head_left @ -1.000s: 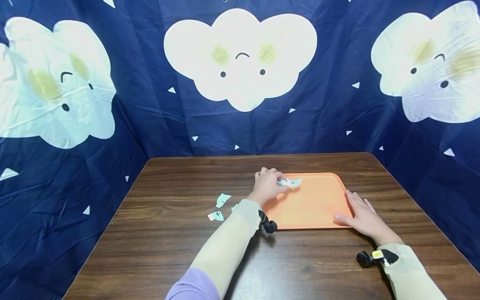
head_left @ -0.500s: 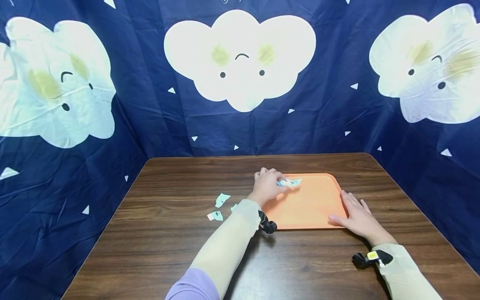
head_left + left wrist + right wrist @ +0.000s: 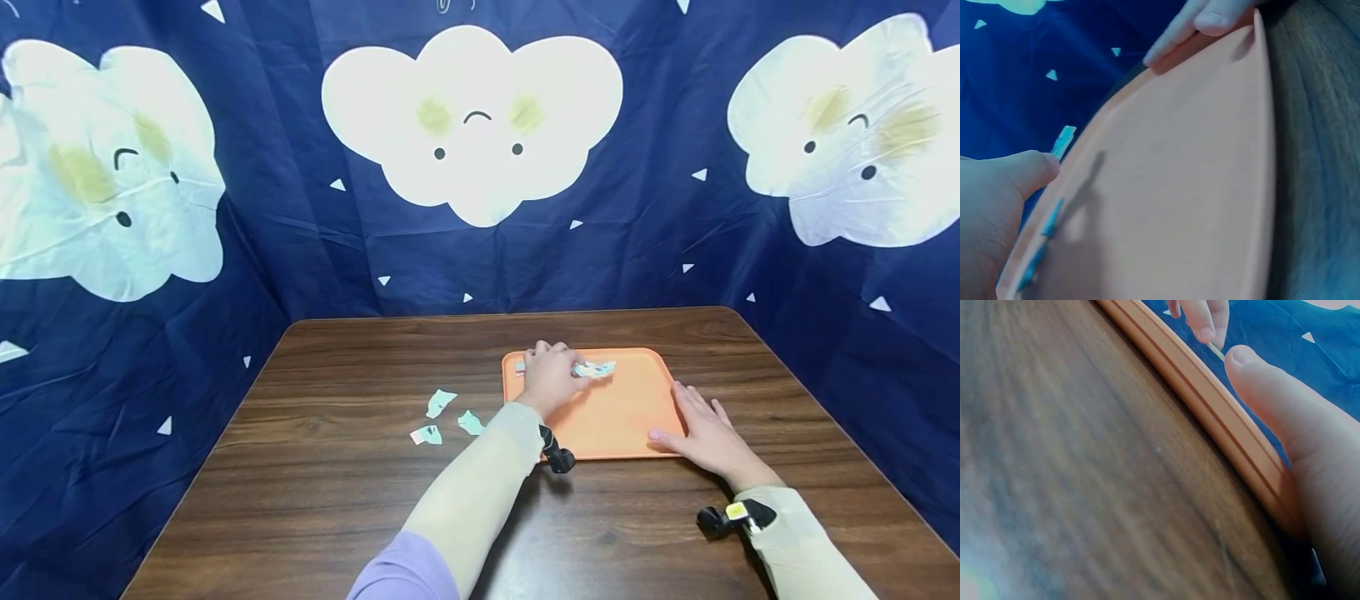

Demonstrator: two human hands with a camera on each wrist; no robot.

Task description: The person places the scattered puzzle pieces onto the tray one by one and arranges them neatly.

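My left hand (image 3: 552, 377) pinches a torn piece of printed paper (image 3: 596, 369) between thumb and fingertips, over the far left part of an orange tray (image 3: 622, 417). The left wrist view shows this piece (image 3: 1063, 142) raised above the tray, its shadow falling on the surface. Below it, paper scraps (image 3: 1052, 219) lie along the tray's far side; one scrap (image 3: 521, 367) shows beside the hand in the head view. My right hand (image 3: 708, 437) rests against the tray's right edge, fingers extended and thumb at the near corner.
Left of the tray, three torn pale-green paper pieces lie on the wooden table (image 3: 322, 467): an upper one (image 3: 440, 403), a lower one (image 3: 427, 435) with a pinkish end, and one (image 3: 471, 422) near the left forearm. A dark blue cloud-printed curtain (image 3: 300, 250) surrounds the table.
My left hand has shifted slightly right with the paper piece, uncovering the tray's far left corner and a scrap there. The right hand and the tray have slid a little left.
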